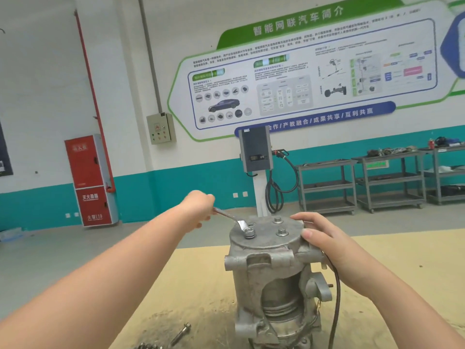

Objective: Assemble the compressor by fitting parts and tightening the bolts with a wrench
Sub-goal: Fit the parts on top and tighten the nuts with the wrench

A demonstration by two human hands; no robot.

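**Desk:** What are the hands doing?

**Photographer:** The left hand (198, 209) has its fingers curled round the handle of a wrench (230, 219), whose head sits on a bolt (249, 233) just right of that hand, on the near left part of the round cover (264, 238). The right hand (319, 235) grips the cover's right edge, thumb against the rim and fingers curved over the top.

**Desk:** And the compressor?

**Photographer:** The compressor (274, 285) stands upright between the two forearms, on a tan workbench (201, 285). Two more seated bolts (282, 232) lie between the hands, nearer the right one. An open hole (251, 224) shows just beyond the wrench head. A dark cable (336, 298) hangs down the compressor's side, below the right wrist.

**Desk:** Anything else on the bench?

**Photographer:** A loose long bolt (180, 333) lies below the left forearm, close to the compressor's base, with a small metal part (148, 345) beside it at the frame's bottom edge; I cannot tell what that part is.

**Desk:** The background?

**Photographer:** Beyond the hands stand a red fire cabinet (90, 180), a grey charging post (255, 152), metal carts (327, 187) and a wall poster (302, 71).
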